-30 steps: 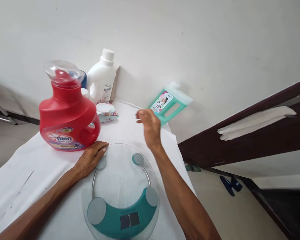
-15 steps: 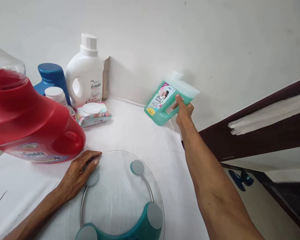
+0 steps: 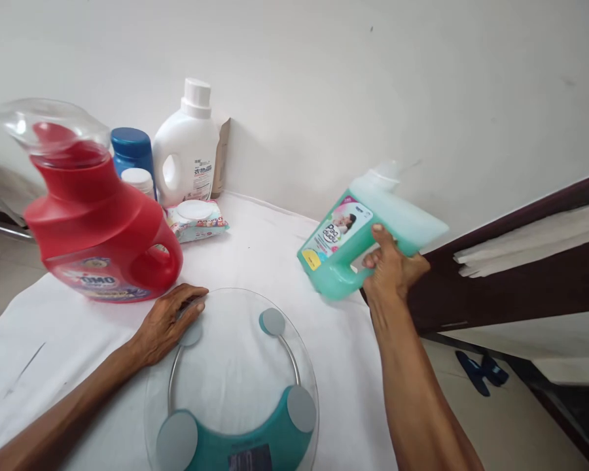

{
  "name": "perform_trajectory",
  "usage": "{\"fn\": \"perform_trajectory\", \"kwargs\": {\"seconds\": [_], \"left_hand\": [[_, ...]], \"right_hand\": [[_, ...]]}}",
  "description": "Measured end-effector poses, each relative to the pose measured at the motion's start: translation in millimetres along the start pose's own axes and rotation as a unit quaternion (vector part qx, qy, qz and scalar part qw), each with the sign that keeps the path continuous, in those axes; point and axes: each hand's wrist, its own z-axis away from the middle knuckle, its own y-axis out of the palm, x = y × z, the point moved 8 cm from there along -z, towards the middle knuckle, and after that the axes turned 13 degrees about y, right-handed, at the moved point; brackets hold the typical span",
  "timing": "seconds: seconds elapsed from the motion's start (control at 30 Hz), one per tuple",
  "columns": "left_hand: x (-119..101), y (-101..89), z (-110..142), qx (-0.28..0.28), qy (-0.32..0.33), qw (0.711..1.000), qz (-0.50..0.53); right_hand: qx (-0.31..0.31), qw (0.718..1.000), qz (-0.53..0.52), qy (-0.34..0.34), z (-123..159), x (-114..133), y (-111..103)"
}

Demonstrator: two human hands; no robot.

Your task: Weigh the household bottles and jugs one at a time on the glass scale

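Observation:
My right hand [image 3: 392, 265] is wrapped round the handle of a green translucent detergent jug [image 3: 397, 212] with a white cap. The jug is tilted above the table's right side, its label facing left. At the rim of a round glass bathroom scale [image 3: 230, 366], my left hand [image 3: 174, 320] has its thumb over the glass and its fingers along the edge. Grey discs and a teal base with a dark display belong to the scale. Left of it stands a large red detergent bottle [image 3: 103, 222] with a clear cap, close to my left hand.
Behind the red bottle stand a white detergent bottle [image 3: 189, 154], a blue-capped container [image 3: 132, 150] and a small white-lidded bottle [image 3: 138, 180]. A wipes pack [image 3: 199, 222] lies before them. White cloth [image 3: 260, 226] covers the table. Dark slippers [image 3: 481, 373] lie on the floor.
My right hand has brought the green jug away from the wall, nearer to me and further right in view. My left hand stays at the scale's rim. The view has shifted slightly.

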Motion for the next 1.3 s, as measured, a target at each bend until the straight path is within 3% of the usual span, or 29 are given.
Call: {"fn": "perform_trajectory", "kwargs": {"seconds": [0.2,0.37,0.53,0.8,1.03,1.2,1.3], "left_hand": [[0.3,1.0,0.0,-0.002,0.013,1.0,0.021],[2.4,0.9,-0.8,-0.002,0.021,1.0,0.018],[0.4,-0.7,-1.5,0.007,0.033,0.999,0.0],[3.9,0.2,-2.1,0.003,0.054,0.999,0.0],[3.8,1.2,-2.3,0.01,0.06,0.998,-0.009],[2.0,0.2,-2.2,0.011,0.07,0.997,-0.013],[2.0,0.4,-2.4,0.018,0.072,0.997,-0.022]], "right_hand": [[0.042,0.996,0.04,-0.068,80.3,64.1,-63.7],[0.123,0.988,0.072,-0.063,143.1,102.4,-82.0],[0.226,0.973,0.049,-0.013,191.0,88.1,-66.0],[0.248,0.969,0.008,0.02,247.9,57.9,-28.2],[0.196,0.981,0.0,-0.001,264.9,49.0,-26.2],[0.262,0.964,0.03,-0.012,267.1,51.2,-25.6],[0.266,0.962,0.035,-0.039,253.6,51.9,-40.2]]}}
